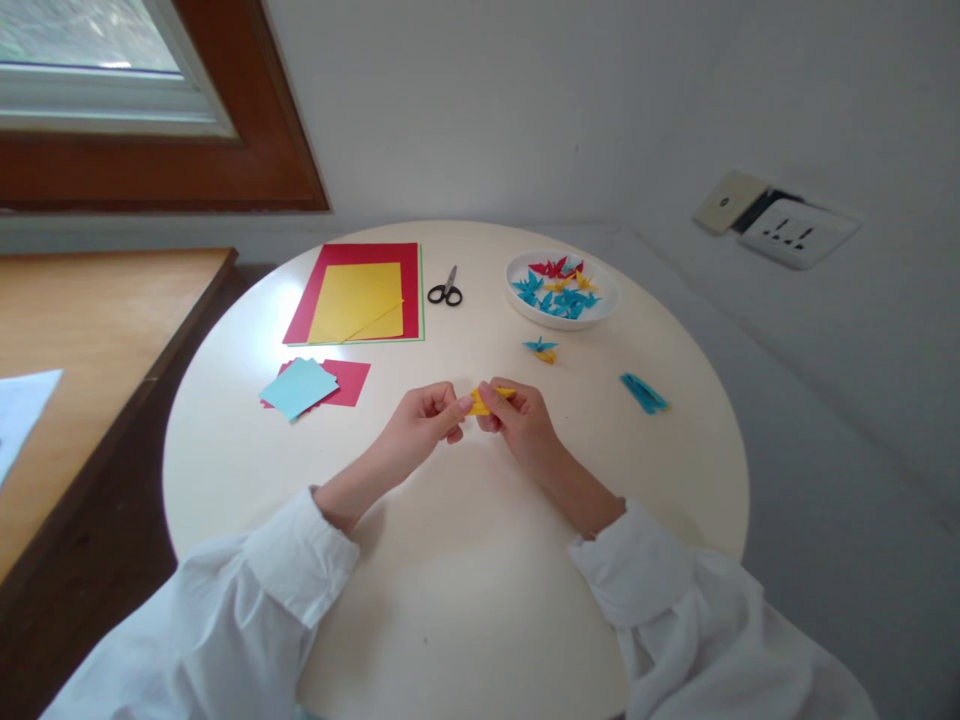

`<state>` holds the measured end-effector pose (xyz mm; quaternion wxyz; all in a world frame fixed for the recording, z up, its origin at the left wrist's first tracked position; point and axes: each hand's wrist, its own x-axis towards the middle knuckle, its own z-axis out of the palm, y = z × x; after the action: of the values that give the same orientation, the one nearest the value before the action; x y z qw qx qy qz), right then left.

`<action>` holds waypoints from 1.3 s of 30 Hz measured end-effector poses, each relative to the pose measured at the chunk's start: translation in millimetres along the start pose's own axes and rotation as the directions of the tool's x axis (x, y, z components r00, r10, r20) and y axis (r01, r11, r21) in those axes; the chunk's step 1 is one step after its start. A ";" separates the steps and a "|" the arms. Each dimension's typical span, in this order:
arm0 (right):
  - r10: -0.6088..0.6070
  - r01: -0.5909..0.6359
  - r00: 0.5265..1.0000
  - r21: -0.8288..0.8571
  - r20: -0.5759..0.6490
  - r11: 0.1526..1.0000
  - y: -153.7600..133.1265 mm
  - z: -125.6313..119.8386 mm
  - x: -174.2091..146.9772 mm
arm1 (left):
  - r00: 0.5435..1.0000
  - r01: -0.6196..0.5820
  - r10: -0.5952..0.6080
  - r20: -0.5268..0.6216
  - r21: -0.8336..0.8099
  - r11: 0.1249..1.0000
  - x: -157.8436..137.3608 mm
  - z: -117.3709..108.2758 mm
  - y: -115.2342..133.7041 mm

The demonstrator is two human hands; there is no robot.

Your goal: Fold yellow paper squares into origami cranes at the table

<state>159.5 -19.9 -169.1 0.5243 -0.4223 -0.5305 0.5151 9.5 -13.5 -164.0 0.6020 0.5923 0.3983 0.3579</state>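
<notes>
A small piece of folded yellow paper (480,404) is held above the middle of the round white table (465,600). My left hand (429,418) pinches its left end between thumb and fingers. On the other side, my right hand (519,418) grips it with the thumb on top, and a pointed yellow tip sticks out past that thumb. Much of the paper is hidden by my fingers. Just beyond my right hand lie a blue paper crane (540,345) and a yellow folded piece (550,355), touching or overlapping.
A white dish (517,308) holds several red, blue and yellow paper cranes. Black-handled scissors (445,290) lie beside large red and yellow sheets (360,295). Small light-blue squares (301,388) rest over red ones at left. Blue folded strips (643,393) lie at right, near the wall.
</notes>
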 end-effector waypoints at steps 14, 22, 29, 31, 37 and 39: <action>0.019 -0.007 0.999 0.229 -0.048 0.973 7.5 -2.2 5.7 | 0.999 -0.032 0.032 -0.005 -0.142 0.989 0.0 1.0 2.8; 0.014 -0.008 0.999 0.161 -0.037 0.987 4.1 -0.6 3.9 | 0.999 -0.045 0.047 -0.018 0.093 0.995 0.3 1.1 2.2; -0.004 0.007 0.999 0.112 -0.033 0.994 5.6 -0.7 2.8 | 0.995 -0.078 0.085 -0.042 0.148 0.986 -1.8 0.1 3.3; -0.018 0.021 0.999 0.054 -0.041 0.998 4.5 -0.7 2.1 | 0.996 -0.064 0.070 -0.050 0.109 0.992 -2.1 0.6 3.8; -0.077 0.063 0.993 -0.139 -0.092 0.988 -2.0 -0.2 0.0 | 1.000 -0.005 0.003 -0.009 -0.186 0.983 -0.8 3.8 6.4; -0.096 0.080 0.991 -0.177 -0.089 0.981 -2.7 0.2 -0.5 | 1.000 0.001 0.001 0.009 -0.188 0.982 -0.6 4.7 7.5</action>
<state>159.6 -20.8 -166.5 0.5330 -0.4668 -0.5654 0.4223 13.8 -15.7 -156.5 0.6569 0.5344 0.3602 0.3913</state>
